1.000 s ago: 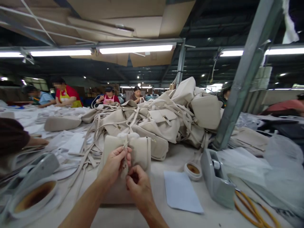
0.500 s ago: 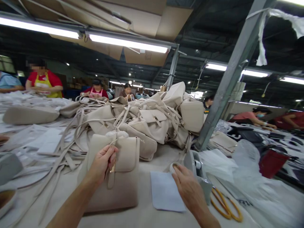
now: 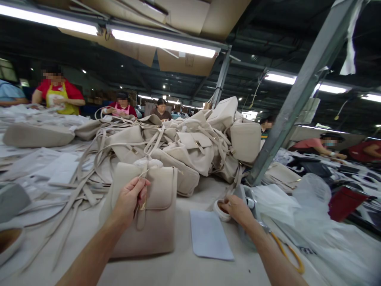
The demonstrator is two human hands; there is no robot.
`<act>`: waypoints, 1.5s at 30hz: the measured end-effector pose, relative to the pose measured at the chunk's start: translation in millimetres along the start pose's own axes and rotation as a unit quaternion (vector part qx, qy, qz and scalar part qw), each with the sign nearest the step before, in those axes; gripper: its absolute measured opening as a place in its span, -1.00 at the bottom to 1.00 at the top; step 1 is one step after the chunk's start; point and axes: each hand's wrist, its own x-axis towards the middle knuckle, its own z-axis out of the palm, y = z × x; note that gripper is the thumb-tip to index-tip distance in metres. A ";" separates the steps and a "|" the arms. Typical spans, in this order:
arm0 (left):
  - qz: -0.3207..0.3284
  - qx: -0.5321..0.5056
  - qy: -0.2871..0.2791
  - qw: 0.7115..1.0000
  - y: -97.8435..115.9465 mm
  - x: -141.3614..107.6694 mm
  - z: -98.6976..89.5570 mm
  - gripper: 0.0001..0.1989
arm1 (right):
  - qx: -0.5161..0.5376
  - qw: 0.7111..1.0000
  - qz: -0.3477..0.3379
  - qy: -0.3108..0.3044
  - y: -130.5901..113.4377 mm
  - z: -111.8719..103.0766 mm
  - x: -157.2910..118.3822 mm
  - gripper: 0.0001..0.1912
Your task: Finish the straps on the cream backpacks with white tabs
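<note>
My left hand (image 3: pixel 135 194) is closed in a pinch on a thin beige cord (image 3: pixel 145 171) at the front of an upright beige backpack (image 3: pixel 157 234). The bag's flap and gold-coloured clasp are partly behind my fingers. My right hand (image 3: pixel 238 208) is closed at the edge of a small white roll with a brown inside, seemingly a tape roll (image 3: pixel 222 213), its fingertips at the opening. A pale sheet of paper (image 3: pixel 210 236) lies between the backpack and my right arm. Just beyond my right wrist stands a grey tape dispenser (image 3: pixel 247 194), partly covered by the arm.
Beige bags with tangled straps form a heap (image 3: pixel 190 151) behind the backpack. Yellow-handled scissors (image 3: pixel 290 254) and clear plastic bags (image 3: pixel 321 226) lie right, near a slanted metal post (image 3: pixel 285 115). Another roll (image 3: pixel 10 242) sits at left. Several people work farther back.
My right hand has shifted away from me and rightward around the roll, showing more of its brown inside. My left hand keeps its pinch at the backpack. The view has shifted slightly.
</note>
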 end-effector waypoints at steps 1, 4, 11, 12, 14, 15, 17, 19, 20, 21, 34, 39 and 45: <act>0.000 -0.001 0.001 1.000 0.0 0.1 0.4 -0.59 | -0.008 1.000 0.016 -0.015 -0.4 0.6 4.4 -0.87; 0.000 -0.001 0.000 1.000 0.8 -1.2 0.8 -0.60 | -0.049 0.997 0.029 -0.059 -4.4 3.0 15.5 -0.84; 0.007 -0.005 0.001 1.000 1.1 -5.1 0.5 -0.61 | -0.094 0.995 -0.014 -0.019 -27.8 -14.9 -8.2 -0.70; 0.006 -0.005 -0.001 1.000 0.9 -4.9 0.9 -0.61 | -0.085 0.996 -0.038 -0.010 -32.3 -13.8 -19.7 -0.64; 0.006 -0.004 -0.002 1.000 0.5 -4.5 1.7 -0.61 | -0.068 0.993 -0.092 0.000 -40.2 -3.8 -45.2 -0.63; 0.007 -0.004 -0.002 1.000 0.4 -4.4 1.9 -0.61 | -0.067 0.992 -0.110 0.001 -43.3 4.5 -57.5 -0.65; 0.007 -0.004 0.000 1.000 0.7 -4.7 1.9 -0.62 | -0.080 0.990 -0.115 0.001 -47.5 24.2 -77.6 -0.66; 0.007 -0.004 0.001 1.000 1.5 -5.8 1.6 -0.61 | -0.098 0.990 -0.099 0.002 -49.1 41.9 -89.4 -0.63; 0.006 -0.005 0.000 1.000 2.1 -6.6 1.4 -0.61 | -0.101 0.990 -0.096 0.006 -49.3 48.3 -92.2 -0.63; 0.005 -0.006 -0.002 1.000 2.6 -7.6 1.2 -0.61 | -0.102 0.990 -0.095 0.015 -49.2 52.5 -93.5 -0.64; -0.019 -0.034 -0.022 0.999 6.5 -11.7 -1.1 -0.61 | 0.021 0.993 -0.114 0.024 -51.3 41.6 -87.5 -0.86; -0.016 -0.032 -0.018 0.999 5.5 -11.0 -2.3 -0.62 | 0.026 0.994 -0.109 -0.008 -52.2 39.2 -84.5 -0.81; -0.020 -0.039 -0.020 0.999 4.9 -9.5 -2.3 -0.62 | 0.002 0.993 -0.108 -0.041 -51.7 26.3 -77.3 -0.73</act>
